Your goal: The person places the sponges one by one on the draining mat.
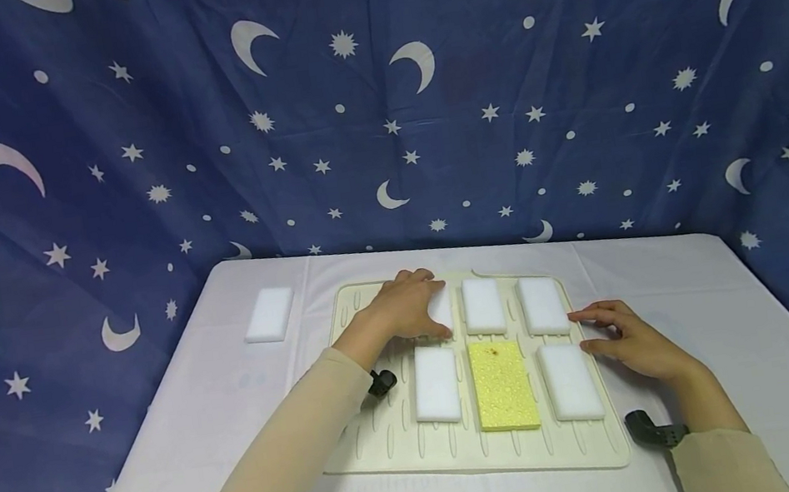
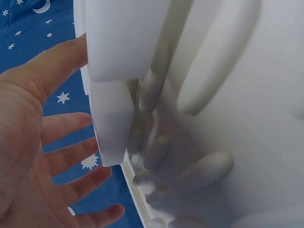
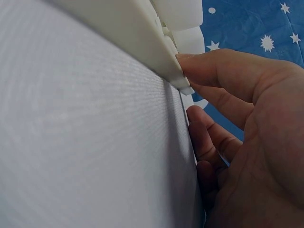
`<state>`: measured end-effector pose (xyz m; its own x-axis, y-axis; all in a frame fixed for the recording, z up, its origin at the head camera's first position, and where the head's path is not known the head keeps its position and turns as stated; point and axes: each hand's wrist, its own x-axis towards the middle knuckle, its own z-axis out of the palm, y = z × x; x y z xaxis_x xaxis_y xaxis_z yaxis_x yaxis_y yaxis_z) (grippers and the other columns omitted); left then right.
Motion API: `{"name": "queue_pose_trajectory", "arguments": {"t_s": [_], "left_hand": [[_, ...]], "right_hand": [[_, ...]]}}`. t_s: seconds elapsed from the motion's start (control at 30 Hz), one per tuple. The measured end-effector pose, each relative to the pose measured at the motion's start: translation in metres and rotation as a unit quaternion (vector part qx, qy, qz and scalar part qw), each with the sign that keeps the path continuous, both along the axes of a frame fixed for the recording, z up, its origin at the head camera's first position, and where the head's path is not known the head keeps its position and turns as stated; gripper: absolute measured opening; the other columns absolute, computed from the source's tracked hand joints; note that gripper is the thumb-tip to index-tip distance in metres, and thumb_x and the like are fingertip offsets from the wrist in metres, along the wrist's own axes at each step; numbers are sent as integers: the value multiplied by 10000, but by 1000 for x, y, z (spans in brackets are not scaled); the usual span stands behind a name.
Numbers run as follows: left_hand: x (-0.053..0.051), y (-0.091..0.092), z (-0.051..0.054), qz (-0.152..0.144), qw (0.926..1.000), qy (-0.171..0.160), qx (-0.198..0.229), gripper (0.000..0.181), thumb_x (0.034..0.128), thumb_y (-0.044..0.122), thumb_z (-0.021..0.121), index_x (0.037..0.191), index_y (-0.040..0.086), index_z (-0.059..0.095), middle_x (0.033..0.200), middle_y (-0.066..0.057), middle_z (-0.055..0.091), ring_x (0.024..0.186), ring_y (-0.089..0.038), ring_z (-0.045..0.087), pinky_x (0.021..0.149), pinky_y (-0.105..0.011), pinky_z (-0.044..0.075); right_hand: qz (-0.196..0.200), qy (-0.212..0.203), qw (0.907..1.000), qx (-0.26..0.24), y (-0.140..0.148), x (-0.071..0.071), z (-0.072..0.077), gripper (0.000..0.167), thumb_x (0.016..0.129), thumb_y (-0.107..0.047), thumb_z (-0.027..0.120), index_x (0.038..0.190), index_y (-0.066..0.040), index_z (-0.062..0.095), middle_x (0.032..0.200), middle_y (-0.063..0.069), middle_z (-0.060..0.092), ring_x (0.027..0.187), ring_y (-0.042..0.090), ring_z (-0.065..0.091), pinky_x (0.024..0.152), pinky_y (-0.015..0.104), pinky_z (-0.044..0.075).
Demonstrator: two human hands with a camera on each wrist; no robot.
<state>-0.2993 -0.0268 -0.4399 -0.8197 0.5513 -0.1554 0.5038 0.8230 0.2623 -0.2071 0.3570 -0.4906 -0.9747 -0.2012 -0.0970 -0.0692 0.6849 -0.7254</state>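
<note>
A cream ridged tray (image 1: 380, 441) lies on the table with a back row and a front row of sponges. My left hand (image 1: 403, 308) is over the back-left white sponge (image 1: 440, 305), thumb at its front and fingers towards its back, partly covering it. The left wrist view shows those fingers (image 2: 71, 124) spread and fairly straight beside the white sponges; firm contact is unclear. At the tray's right edge, my right hand (image 1: 639, 342) touches the rim with thumb and forefinger apart, near the back-right white sponge (image 1: 542, 305). Its other fingers (image 3: 206, 137) hang loosely bent.
A yellow sponge (image 1: 503, 386) lies front centre, between two white sponges (image 1: 435, 385). Another white sponge (image 1: 482, 306) is at back centre. One loose white sponge (image 1: 270, 314) lies on the white tablecloth (image 1: 202, 441), left of the tray. A blue star-and-moon curtain (image 1: 374, 97) hangs behind.
</note>
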Motion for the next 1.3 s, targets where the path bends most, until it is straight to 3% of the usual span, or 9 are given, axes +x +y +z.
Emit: {"name": "queue_pose_trajectory", "arguments": {"t_s": [0.27,0.6,1.0,1.3], "left_hand": [[0,0,-1,-25,10000,77,-27,935,819,608,804,1584,208,444,1667,-43,342,1504,-317,335,1192,-526,355],[2,-6,5,-82,9999,59,-3,935,826,627,787,1591,225,431,1676,-40,330,1521,-321,323,1193,-538,354],[5,-19,10,-1,9999,110,-62,925,839,631,773,1597,236,421,1667,-30,344,1509,-307,341,1194,-540,355],[8,-34,12,2,9997,182,177,903,852,611,770,1590,214,435,1667,-48,358,1518,-318,344,1196,-547,354]], "right_hand": [[9,16,10000,37,0,0,0,531,956,-327,737,1433,-132,607,1524,196,351,1395,438,380,1150,753,234],[92,51,9999,-59,0,0,0,531,957,-299,740,1439,-123,602,1511,188,357,1378,422,391,1136,749,245],[86,15,10000,-31,2,0,-1,539,958,-336,736,1437,-128,601,1509,188,351,1396,434,373,1147,768,211],[107,69,9999,-56,0,1,1,528,964,-313,732,1439,-123,600,1498,181,361,1367,414,391,1137,752,241]]}}
